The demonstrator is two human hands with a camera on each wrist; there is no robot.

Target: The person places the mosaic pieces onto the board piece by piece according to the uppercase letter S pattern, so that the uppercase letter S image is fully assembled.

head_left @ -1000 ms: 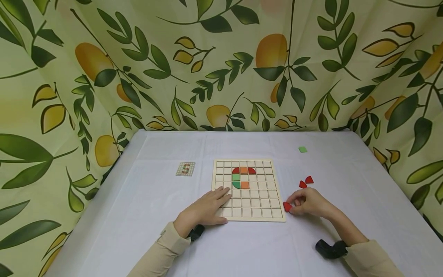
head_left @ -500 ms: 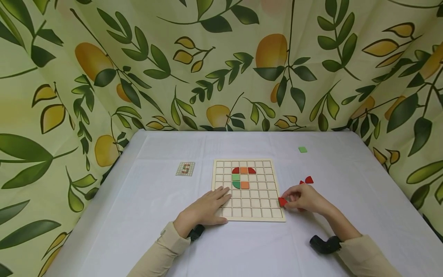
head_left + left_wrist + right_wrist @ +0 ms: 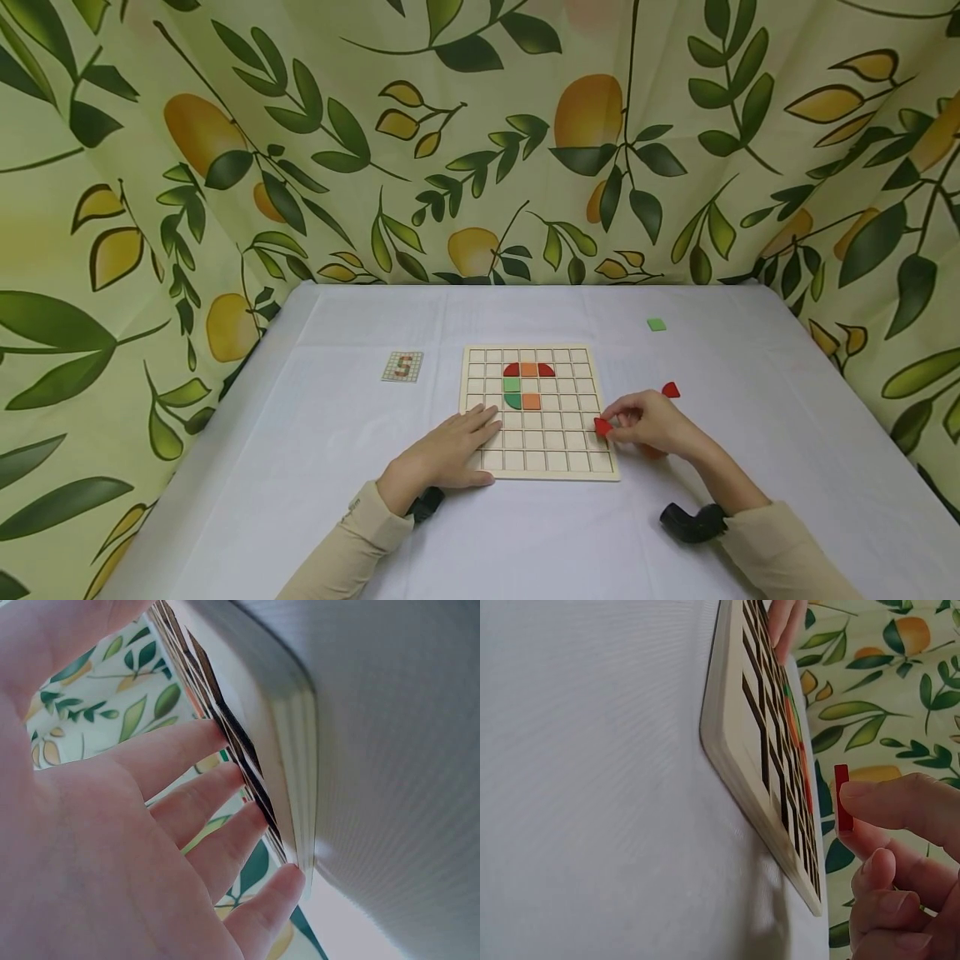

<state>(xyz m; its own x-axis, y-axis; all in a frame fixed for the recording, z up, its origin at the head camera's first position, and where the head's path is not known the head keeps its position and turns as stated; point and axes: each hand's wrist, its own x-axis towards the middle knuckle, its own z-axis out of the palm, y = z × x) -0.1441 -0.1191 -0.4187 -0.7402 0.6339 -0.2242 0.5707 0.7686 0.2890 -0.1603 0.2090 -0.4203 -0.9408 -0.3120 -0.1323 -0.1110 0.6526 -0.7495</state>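
My left hand (image 3: pixel 446 450) rests on the left side of the wooden grid board (image 3: pixel 540 461), fingers extended; in the left wrist view its fingertips (image 3: pixel 255 814) touch the board's edge. Thumb and finger of my right hand (image 3: pixel 654 423) pinch a red quarter-circle tile (image 3: pixel 602 427), held over the board's right edge. Seen from the right wrist, this red tile (image 3: pixel 844 799) is edge-on and apart from the board (image 3: pixel 724 742). Red, orange and green tiles lie in the grid's upper middle, among them an orange square (image 3: pixel 531 402) and a dark green quarter-circle (image 3: pixel 513 401).
A small pattern card (image 3: pixel 402 366) with an S-like figure lies left of the board. To the right are a loose red tile (image 3: pixel 671 389) and, farther back, a light green square (image 3: pixel 656 324). An orange patch (image 3: pixel 652 452) shows partly below my right hand. Patterned curtains surround the table.
My right hand has carried the red tile left and slightly away from me, from beside the board to over its right edge. It now hides another loose red tile. My left hand stays put.
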